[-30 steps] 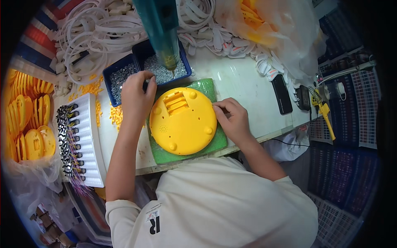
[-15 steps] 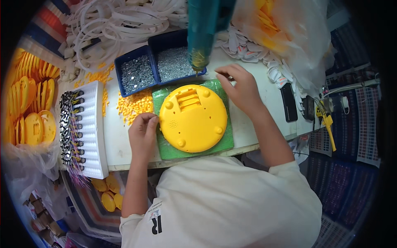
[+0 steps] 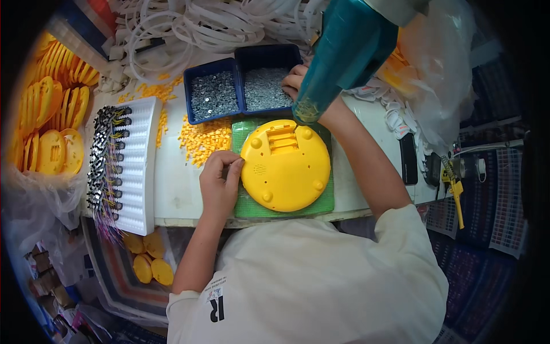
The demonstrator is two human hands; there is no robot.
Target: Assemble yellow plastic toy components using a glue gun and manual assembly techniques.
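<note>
A round yellow plastic casing [image 3: 286, 178] lies on a green mat [image 3: 246, 207], its underside up, showing a battery compartment, round feet and speaker holes. My left hand [image 3: 222, 176] pinches the casing's left edge between thumb and fingers. Beyond it stand two joined blue bins [image 3: 239, 86] of small metal screws. My right hand [image 3: 299, 81] has its bent fingers at the screws in the right-hand bin; the fingertips are hard to see, and anything held in them is hidden. A teal power screwdriver [image 3: 344, 51] hangs above the casing's far side, covering part of that hand and wrist.
Small yellow plastic pieces [image 3: 203, 140] lie heaped left of the mat. A white foam tray [image 3: 137, 166] holds wired black parts. Yellow shells [image 3: 51, 152] fill a bag at far left. White hoops [image 3: 217, 26] lie behind the bins. A black phone [image 3: 408, 159] rests at right.
My right hand has moved from beside the casing's far right to the screw bin. The view has shifted, and the screwdriver now appears larger and slanted. My left hand stays at the casing's edge.
</note>
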